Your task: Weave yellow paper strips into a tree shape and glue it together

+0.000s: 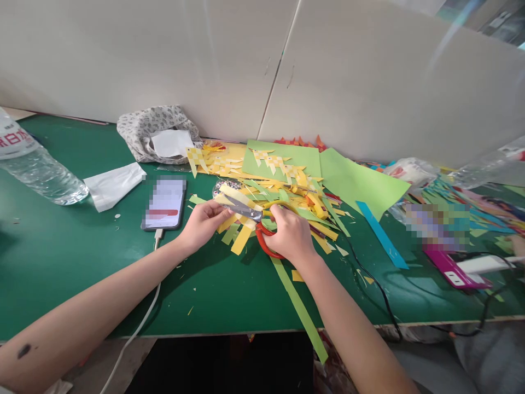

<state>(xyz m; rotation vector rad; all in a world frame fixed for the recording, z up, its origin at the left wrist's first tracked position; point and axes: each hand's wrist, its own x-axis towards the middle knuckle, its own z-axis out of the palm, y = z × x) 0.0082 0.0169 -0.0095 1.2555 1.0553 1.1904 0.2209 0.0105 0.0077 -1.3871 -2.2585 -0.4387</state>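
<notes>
Your right hand [291,232] is wrapped around the red and yellow handles of the scissors [246,210], its grip closed through the loops. Your left hand [205,221] pinches a pale yellow strip [235,195] between thumb and fingers, right by the blades; you cannot tell from here how much paper lies between them. Both the scissors and the strip are over the middle of the bench [213,306], above a loose heap of yellow and green cuttings [241,239].

Beyond the heap, along the bench's back edge, you have woven yellow pieces [283,164] and a large light green sheet [361,180]. A long green strip [301,309] runs out over the near edge, beside your right forearm. Left of your left hand lies a phone [166,200] with a white cable [152,298] plugged in. A patterned cloth bag [137,134] sits at the back edge, and a water bottle [45,169] is toward the back left corner. A blue strip [381,235] lies to your right.
</notes>
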